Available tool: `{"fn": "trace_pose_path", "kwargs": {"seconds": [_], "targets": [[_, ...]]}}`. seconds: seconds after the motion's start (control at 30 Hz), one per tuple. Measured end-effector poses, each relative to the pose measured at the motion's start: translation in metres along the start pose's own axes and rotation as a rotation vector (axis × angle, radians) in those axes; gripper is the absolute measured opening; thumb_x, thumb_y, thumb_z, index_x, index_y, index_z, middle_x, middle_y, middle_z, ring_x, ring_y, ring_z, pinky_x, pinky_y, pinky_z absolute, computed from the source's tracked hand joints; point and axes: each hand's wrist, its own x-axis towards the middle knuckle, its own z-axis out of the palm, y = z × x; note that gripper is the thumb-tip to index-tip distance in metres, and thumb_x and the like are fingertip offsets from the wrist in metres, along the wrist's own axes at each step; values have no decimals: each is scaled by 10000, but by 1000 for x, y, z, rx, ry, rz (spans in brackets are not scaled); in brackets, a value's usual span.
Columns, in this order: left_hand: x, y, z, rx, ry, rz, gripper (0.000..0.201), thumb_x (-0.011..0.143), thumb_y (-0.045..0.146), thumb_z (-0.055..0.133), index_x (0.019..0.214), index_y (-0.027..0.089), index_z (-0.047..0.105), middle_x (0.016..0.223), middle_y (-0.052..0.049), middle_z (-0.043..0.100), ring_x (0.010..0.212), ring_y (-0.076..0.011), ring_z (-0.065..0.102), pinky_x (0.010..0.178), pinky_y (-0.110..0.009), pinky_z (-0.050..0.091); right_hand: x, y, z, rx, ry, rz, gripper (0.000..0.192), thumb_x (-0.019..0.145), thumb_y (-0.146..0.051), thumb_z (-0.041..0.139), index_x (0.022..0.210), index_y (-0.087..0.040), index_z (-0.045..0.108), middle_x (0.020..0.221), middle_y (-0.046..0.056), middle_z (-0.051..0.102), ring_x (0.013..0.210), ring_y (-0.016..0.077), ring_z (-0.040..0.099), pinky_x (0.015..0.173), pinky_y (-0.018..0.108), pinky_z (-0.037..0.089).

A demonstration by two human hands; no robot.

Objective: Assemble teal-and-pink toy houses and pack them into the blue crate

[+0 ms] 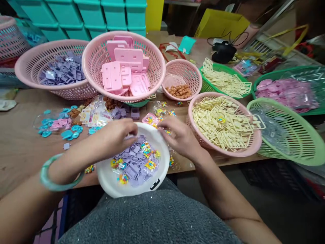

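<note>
A white bowl [103, 176] rests against my lap at the table edge. It holds many small purple plastic pieces [134, 169] and several clear packets of colourful beads [151, 165]. My left hand [124, 132], with a green bangle on its wrist, is over the bowl's left side; its fingers are curled together, and what they hold, if anything, is hidden. Just past the right rim is my right hand [180, 137], thumb and forefinger apart, close to more bead packets [159, 113] on the table. Nothing shows between those fingers.
Behind the bowl stand pink baskets with purple parts [63, 71], pink plates [128, 57] and brown pieces [179, 91]. Cream frames fill a basket [223, 122] at right, beside a light green basket [299, 135]. Blue pieces [67, 134] and printed cards [92, 113] lie left.
</note>
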Motion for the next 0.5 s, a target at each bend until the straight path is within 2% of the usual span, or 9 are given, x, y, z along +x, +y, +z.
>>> {"fn": "trace_pose_path", "kwargs": {"seconds": [0.07,0.1,0.17,0.23,0.3,0.33,0.4,0.5], "targets": [[-28,-8,15,-7,-173,51,114,885,245,634,936,163,693,952,-89,708,872,-236,667,797,-366,511,-6,-27,-1,-142,-423,-170,145,985,-307,595,950,-199,686,930,60,699,944,219,609,868,363,431],[-39,-12,25,7,-237,71,124,871,229,647,965,167,699,995,-97,705,922,-252,667,831,-382,513,-7,-37,2,-243,-589,-207,176,947,-356,669,909,-186,696,890,65,703,923,232,602,855,372,411],[-52,-23,47,92,-265,87,176,853,174,630,1011,162,708,1051,-125,692,1010,-294,650,901,-442,503,-5,-50,12,-450,-766,-201,271,844,-411,794,886,-157,710,874,95,714,912,261,589,852,396,376],[-58,-35,64,162,-239,107,193,848,125,584,996,147,706,1018,-137,687,1001,-306,641,922,-480,491,0,-54,21,-547,-814,-181,234,830,-334,808,927,-140,719,885,112,726,886,256,585,849,401,353],[-58,-43,71,139,-204,130,181,853,104,548,953,139,695,961,-130,687,935,-284,647,902,-468,498,5,-52,21,-525,-826,-198,84,868,-210,743,920,-150,718,869,96,725,852,230,581,839,390,339],[-58,-46,69,99,-190,132,168,861,107,539,931,142,688,942,-124,691,895,-268,652,879,-448,505,7,-50,17,-485,-827,-212,19,884,-172,707,896,-159,713,857,83,719,844,218,578,832,382,337],[-58,-48,58,-16,-181,114,161,887,124,520,900,157,677,909,-103,702,807,-229,659,793,-390,516,10,-47,6,-395,-804,-212,68,915,-151,655,862,-167,694,858,63,700,843,199,572,801,360,342],[-57,-46,37,-139,-148,79,231,922,146,480,1030,172,683,956,-92,732,799,-207,684,722,-341,510,13,-45,-1,-397,-675,-157,112,956,-112,575,936,-160,675,934,67,681,831,179,561,730,333,346]]}}
